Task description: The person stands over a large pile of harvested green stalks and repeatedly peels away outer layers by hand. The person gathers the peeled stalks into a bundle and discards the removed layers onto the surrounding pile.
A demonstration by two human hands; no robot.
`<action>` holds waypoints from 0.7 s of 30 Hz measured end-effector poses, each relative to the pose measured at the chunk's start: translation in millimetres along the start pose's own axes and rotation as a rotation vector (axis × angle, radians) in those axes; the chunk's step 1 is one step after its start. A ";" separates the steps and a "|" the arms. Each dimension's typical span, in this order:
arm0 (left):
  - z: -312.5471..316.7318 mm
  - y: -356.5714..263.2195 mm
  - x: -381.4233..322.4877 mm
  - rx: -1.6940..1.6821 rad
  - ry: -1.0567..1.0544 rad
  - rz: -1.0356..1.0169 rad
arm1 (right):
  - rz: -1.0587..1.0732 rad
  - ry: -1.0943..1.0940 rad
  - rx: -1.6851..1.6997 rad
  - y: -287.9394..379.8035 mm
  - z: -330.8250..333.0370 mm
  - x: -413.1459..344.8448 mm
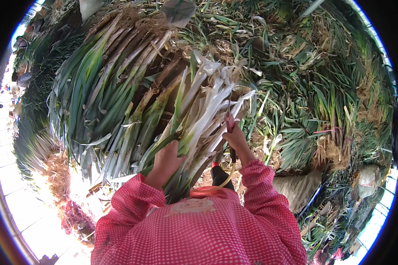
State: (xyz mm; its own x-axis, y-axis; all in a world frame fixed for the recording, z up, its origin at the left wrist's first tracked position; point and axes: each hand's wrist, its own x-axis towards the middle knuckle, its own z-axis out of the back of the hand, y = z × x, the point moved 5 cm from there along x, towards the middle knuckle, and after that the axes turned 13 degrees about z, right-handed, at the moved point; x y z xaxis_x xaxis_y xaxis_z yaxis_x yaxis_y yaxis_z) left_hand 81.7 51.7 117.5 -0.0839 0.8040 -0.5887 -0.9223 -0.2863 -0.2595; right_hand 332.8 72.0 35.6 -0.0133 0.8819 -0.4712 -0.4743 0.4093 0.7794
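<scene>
My left hand point(165, 162) grips a leek point(194, 132) by its green leaves, its pale shank pointing up and away. In my right hand point(238, 140) is an air blow gun point(229, 122) with a red body and a thin nozzle aimed away from me. A yellowish hose point(230, 177) runs from its lower end toward my waist. The nozzle is close to the white shanks and roots of several leeks point(219, 86) lying before me. Fingers partly hide the gun's grip.
Unpeeled leeks point(96, 86) with brown roots are heaped on the left. Loose leaf scraps point(265, 49) cover the far right. A tied leek bundle point(333, 122) and a pale sack point(298, 188) are to my right. Red netting point(76, 215) sits at the lower left.
</scene>
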 end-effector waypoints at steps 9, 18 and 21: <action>12.3 62.0 -28.9 -0.444 0.082 0.045 | 0.062 -0.091 0.123 -6.8 -0.1 4.1; -1.2 141.4 -8.6 -0.321 -0.014 0.134 | 0.081 0.191 -0.048 47.7 -35.3 6.0; 12.3 151.2 25.9 -0.116 -0.157 0.104 | 0.244 -0.134 -0.120 72.6 -17.2 24.0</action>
State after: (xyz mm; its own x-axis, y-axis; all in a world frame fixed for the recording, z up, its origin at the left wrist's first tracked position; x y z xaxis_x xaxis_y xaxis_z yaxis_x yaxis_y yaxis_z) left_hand -64.7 35.7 72.4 -0.2426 0.8357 -0.4927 -0.8567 -0.4228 -0.2954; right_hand 282.8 118.8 73.7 -0.0272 0.9772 -0.2106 -0.5721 0.1576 0.8049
